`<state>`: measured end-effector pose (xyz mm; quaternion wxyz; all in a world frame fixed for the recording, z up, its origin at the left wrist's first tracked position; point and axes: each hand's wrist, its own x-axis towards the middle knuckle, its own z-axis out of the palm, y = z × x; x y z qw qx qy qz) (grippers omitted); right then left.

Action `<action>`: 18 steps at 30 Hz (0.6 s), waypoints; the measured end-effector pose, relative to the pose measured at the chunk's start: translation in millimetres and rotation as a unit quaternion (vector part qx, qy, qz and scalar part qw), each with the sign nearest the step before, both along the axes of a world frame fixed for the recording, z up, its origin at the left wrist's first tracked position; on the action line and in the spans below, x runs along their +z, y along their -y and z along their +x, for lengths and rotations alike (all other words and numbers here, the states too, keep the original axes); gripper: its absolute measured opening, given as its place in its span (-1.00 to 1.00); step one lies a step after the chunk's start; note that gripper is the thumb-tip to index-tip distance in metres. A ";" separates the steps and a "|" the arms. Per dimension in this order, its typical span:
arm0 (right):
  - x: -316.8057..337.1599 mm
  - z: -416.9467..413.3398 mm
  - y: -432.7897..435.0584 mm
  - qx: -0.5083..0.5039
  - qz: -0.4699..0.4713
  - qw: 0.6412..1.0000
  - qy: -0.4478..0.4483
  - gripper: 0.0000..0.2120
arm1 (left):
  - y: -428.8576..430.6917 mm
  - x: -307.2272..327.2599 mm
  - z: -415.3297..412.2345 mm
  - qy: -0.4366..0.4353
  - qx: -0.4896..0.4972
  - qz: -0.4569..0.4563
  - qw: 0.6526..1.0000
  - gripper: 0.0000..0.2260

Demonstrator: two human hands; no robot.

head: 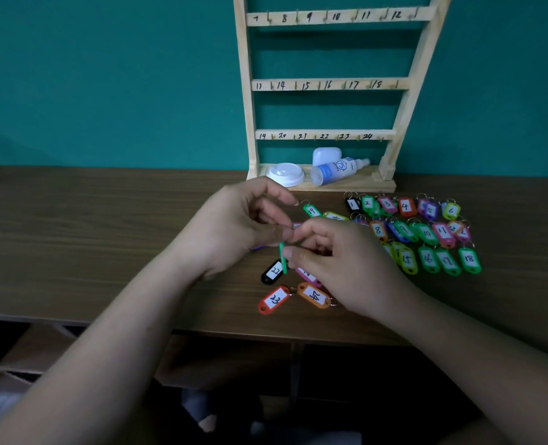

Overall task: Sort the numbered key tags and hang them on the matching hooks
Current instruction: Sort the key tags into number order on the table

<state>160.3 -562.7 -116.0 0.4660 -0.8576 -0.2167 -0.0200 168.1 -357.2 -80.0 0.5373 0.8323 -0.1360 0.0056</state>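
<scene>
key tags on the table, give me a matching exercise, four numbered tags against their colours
Tags
1. tag 22
2. tag 23
3. tag 24
4. tag 18

Colours
a. orange
b. green
c. black
d. red

Pairs: 1-c, 2-d, 3-a, 4-b
</scene>
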 end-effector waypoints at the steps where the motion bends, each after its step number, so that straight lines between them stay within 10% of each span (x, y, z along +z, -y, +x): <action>1: 0.2 0.6 0.9 0.000 0.005 1.000 -0.007 -0.91 | 1.8 -0.9 0.4 0.000 -0.001 -0.007 1.000 -0.65; 13: 6.7 4.8 12.4 -0.030 0.023 0.999 -0.007 -0.85 | 4.4 -6.3 5.0 0.024 0.006 -0.025 0.999 -0.72; 18: 11.6 11.7 33.4 -0.072 0.009 0.997 0.020 -0.86 | -28.4 -11.9 18.6 0.033 0.126 0.182 0.975 -0.84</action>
